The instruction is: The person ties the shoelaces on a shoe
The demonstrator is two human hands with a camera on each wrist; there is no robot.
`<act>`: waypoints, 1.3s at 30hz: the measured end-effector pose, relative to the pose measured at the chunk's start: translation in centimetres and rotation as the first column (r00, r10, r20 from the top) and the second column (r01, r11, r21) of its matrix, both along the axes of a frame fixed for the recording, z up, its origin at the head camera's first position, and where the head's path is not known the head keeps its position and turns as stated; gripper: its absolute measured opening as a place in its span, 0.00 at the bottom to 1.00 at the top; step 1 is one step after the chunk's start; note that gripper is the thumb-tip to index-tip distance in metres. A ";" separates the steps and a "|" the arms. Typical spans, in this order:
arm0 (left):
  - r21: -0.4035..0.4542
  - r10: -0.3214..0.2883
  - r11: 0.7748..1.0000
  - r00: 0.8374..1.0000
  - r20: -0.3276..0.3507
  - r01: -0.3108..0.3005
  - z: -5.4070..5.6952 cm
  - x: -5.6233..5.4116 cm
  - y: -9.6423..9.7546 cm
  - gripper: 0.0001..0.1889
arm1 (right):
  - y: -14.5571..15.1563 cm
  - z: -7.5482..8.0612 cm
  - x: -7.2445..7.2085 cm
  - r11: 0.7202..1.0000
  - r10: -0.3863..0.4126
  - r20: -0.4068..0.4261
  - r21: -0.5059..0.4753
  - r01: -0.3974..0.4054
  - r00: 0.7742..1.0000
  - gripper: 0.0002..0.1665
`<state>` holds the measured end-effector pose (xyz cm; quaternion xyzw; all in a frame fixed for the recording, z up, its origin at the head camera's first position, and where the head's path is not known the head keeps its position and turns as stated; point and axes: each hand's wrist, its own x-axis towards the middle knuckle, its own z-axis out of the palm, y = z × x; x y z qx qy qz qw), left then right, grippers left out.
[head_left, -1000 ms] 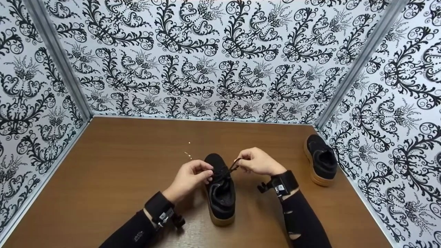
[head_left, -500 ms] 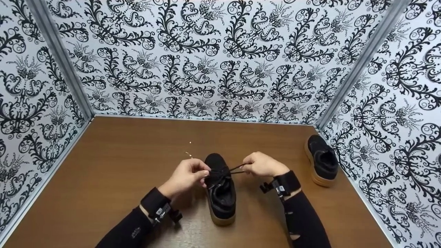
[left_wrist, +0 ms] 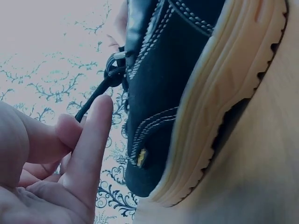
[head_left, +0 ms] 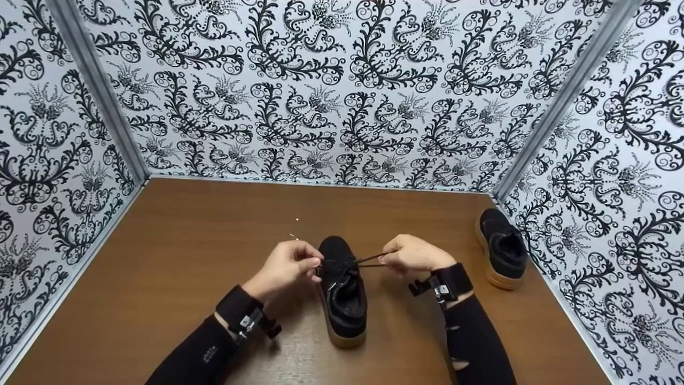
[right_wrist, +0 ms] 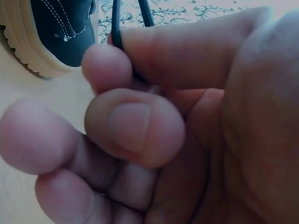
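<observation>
A black shoe (head_left: 346, 307) with a gum-coloured sole stands upright on the table, toe pointing away. On its left side my left hand (head_left: 282, 268) pinches the black shoelace (left_wrist: 93, 95) between thumb and fingers; in the left wrist view the lace runs taut to a knot at the shoe's front. To the right, my right hand (head_left: 414, 254) pinches a stretch of lace (head_left: 372, 260) whose two strands run from the knot. The right wrist view shows those strands entering between thumb and curled fingers, with the shoe (right_wrist: 60, 28) at upper left.
A second black shoe (head_left: 501, 251) with the same sole stands at the right edge, near the patterned side wall. White walls (head_left: 320, 96) with black scrollwork enclose the brown table (head_left: 214, 224) at back and sides. Small light specks (head_left: 297, 220) show beyond the shoe.
My right hand has moved rightward and slightly away from the shoe, stretching the lace strands out. My left hand has shifted a little left, pulling its lace end. The shoe stays in place.
</observation>
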<state>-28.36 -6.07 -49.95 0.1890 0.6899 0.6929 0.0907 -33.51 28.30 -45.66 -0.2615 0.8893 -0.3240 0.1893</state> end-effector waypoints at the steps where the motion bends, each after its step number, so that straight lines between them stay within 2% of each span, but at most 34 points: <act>1: 0.011 -0.008 1.000 1.000 0.011 0.007 -0.1 0.0 0.0 0.05 | -0.1 -0.1 0.0 1.000 0.000 -0.012 0.005 0.000 1.000 0.20; 6: 0.057 -0.090 0.995 0.994 0.060 0.087 -0.3 0.4 0.3 0.09 | -0.4 -0.3 -0.1 0.998 0.055 -0.106 0.049 -0.051 0.993 0.17; 10: 0.062 -0.106 0.993 0.994 0.038 0.103 -0.2 0.7 0.8 0.11 | -0.6 -0.1 0.0 0.993 0.114 -0.112 -0.002 -0.115 0.987 0.05; 11: 0.065 -0.102 0.993 0.994 0.033 0.100 -0.2 0.7 0.8 0.11 | -0.7 -0.1 0.0 0.991 0.125 -0.109 -0.023 -0.128 0.986 0.05; 14: 0.068 -0.094 0.993 0.995 0.020 0.092 -0.4 0.7 1.1 0.13 | -1.1 -0.1 0.1 0.984 0.148 -0.105 -0.080 -0.156 0.983 0.13; 16: 0.073 -0.091 0.993 0.996 0.021 0.089 -0.6 0.6 1.2 0.15 | -1.6 -0.3 0.1 0.980 0.152 -0.103 -0.111 -0.163 0.983 0.13; 23: 0.075 -0.081 0.994 0.996 0.039 0.078 -1.2 0.6 1.6 0.21 | -2.7 -0.7 0.3 0.977 0.127 -0.118 -0.154 -0.145 0.985 0.09; 27: 0.049 -0.071 0.996 0.997 0.019 0.070 -1.2 0.6 1.7 0.20 | -2.5 -0.5 0.3 0.978 0.110 -0.115 -0.163 -0.128 0.987 0.10; 31: 0.044 -0.070 0.997 0.998 0.001 0.070 -1.1 0.6 1.7 0.17 | -2.1 -0.3 0.3 0.983 0.063 -0.078 -0.166 -0.075 0.995 0.10; 39: 0.028 -0.061 0.998 0.998 -0.020 0.062 -1.0 0.7 1.7 0.17 | -1.7 0.1 0.4 0.993 0.001 -0.041 -0.119 -0.006 0.999 0.10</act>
